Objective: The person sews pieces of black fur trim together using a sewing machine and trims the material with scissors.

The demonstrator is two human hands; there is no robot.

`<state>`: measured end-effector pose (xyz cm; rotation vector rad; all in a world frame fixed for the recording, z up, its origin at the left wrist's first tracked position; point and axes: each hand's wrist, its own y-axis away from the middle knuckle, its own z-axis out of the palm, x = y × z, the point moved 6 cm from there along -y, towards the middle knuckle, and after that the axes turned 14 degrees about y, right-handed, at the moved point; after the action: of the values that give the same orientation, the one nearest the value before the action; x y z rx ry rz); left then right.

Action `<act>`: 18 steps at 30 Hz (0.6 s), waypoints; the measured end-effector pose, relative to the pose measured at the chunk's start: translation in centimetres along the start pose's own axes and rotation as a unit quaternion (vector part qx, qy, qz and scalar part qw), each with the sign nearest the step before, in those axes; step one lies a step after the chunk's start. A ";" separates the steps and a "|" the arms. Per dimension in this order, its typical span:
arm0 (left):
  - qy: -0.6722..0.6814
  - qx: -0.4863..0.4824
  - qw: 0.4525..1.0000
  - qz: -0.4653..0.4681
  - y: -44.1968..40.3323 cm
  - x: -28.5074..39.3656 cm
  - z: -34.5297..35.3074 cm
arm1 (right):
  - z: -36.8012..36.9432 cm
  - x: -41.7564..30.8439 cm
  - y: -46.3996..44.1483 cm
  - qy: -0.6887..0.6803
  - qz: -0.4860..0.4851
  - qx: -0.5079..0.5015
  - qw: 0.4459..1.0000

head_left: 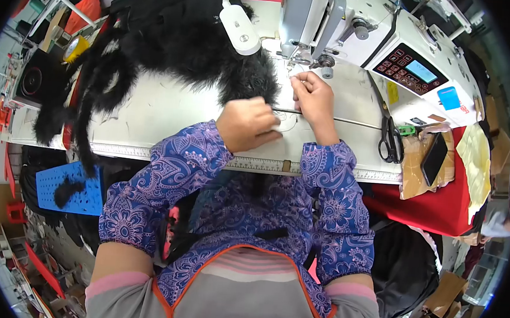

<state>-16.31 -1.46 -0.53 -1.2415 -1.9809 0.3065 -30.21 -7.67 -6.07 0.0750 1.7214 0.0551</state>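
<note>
My right hand (314, 104) is raised just in front of the sewing machine's needle area (294, 60), thumb and forefinger pinched together. Whatever lies between those fingertips is too small to make out. Close by on the left, my left hand (248, 124) hovers over the machine bed with fingers loosely bent and the thumb apart; nothing shows in it. Black furry fabric (246, 78) lies just beyond that hand, its right end beside the needle area. More of the black fur spreads left across the table (169, 114), with strips hanging over the front edge.
Black-handled scissors (391, 142) and a dark phone (433, 159) on cardboard lie at the right. A white lamp head (240, 29) hangs over the fur. The control panel (410, 69) is lit. At the left are a black speaker (34, 81), yellow tape (76, 48) and a blue perforated stool (69, 187).
</note>
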 end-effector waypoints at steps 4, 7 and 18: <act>-0.090 0.041 0.995 -0.011 -2.3 -1.8 -0.9 | -1.0 -1.4 0.8 0.250 -0.087 0.103 0.959; -0.141 -0.003 0.990 -0.011 -3.5 -3.7 -0.1 | -1.2 -1.8 0.6 0.293 -0.129 0.137 0.937; -0.149 -0.011 0.989 -0.006 -3.6 -4.8 1.4 | -2.2 -2.0 -0.3 0.450 -0.178 0.121 0.867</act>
<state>-18.58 -7.09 -1.74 -1.2562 -2.2475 0.4890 -32.06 -8.13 -3.84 -0.1056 2.6464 -0.4727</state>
